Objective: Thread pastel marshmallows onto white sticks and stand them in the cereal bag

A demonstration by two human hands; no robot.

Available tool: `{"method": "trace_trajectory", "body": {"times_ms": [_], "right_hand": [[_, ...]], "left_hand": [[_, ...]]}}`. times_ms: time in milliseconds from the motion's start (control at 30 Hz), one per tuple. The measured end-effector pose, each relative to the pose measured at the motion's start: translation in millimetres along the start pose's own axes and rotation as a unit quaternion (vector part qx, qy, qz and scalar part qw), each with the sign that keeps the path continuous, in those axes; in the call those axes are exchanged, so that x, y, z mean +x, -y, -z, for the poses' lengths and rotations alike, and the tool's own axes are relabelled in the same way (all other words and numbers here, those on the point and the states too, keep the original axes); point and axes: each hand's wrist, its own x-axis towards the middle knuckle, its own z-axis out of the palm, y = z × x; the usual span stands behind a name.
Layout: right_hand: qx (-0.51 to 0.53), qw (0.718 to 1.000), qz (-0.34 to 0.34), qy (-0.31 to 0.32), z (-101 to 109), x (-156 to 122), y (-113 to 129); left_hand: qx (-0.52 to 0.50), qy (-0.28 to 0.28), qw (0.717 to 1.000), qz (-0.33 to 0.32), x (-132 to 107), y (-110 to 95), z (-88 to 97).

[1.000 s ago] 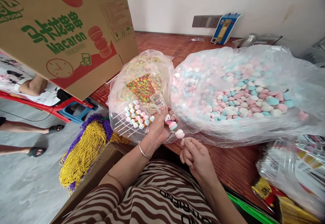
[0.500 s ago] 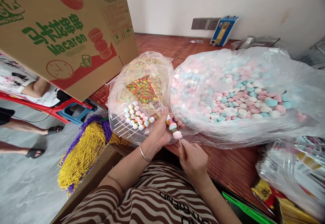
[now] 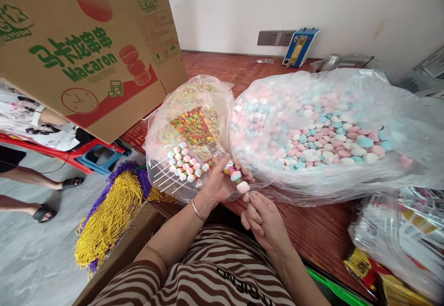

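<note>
Right hand (image 3: 264,217) pinches the thin stick's bottom end; the pastel marshmallow candy skewer (image 3: 237,178) runs up-left from that grip into the left hand (image 3: 218,181), fingers curled around it (left's nearer the candies).

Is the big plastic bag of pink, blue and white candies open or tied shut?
Open. The big bag lies on the table with its mouth spread wide, baring the candies.
</note>
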Motion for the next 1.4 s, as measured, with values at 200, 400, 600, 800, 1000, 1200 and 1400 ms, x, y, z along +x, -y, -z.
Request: {"method": "trace_trajectory", "body": {"times_ms": [200,400,600,800,1000,1200,1400], "right_hand": [[-0.282,0.942,0.16,-0.083,5.8,1.6,-13.2],[-0.572,0.686,0.426,-0.143,17.4,5.0,-17.7],[-0.452,0.838,0.291,-0.09,16.1,0.8,-11.2],[-0.109,0.994,0.007,-0.003,6.7,-0.9,-8.2],[-0.515,0.747,0.398,-0.137,11.3,5.8,-23.6],[-0.567,0.671,0.459,-0.133,15.7,9.1,-23.0],[-0.637,0.586,0.483,-0.136,18.9,11.1,-22.7]], "left_hand": [[0.008,-0.105,0.983,-0.152,14.2,0.2,12.6],[-0.036,-0.075,0.987,-0.138,13.1,-5.0,14.0],[-0.062,-0.057,0.99,-0.111,9.8,-3.1,7.4],[-0.097,0.011,0.993,-0.073,5.5,-1.8,1.6],[-0.093,-0.071,0.991,-0.069,9.2,7.9,-3.2],[-0.024,-0.138,0.981,-0.137,11.0,0.6,1.6],[-0.027,-0.113,0.981,-0.158,11.2,-0.1,2.0]]}}
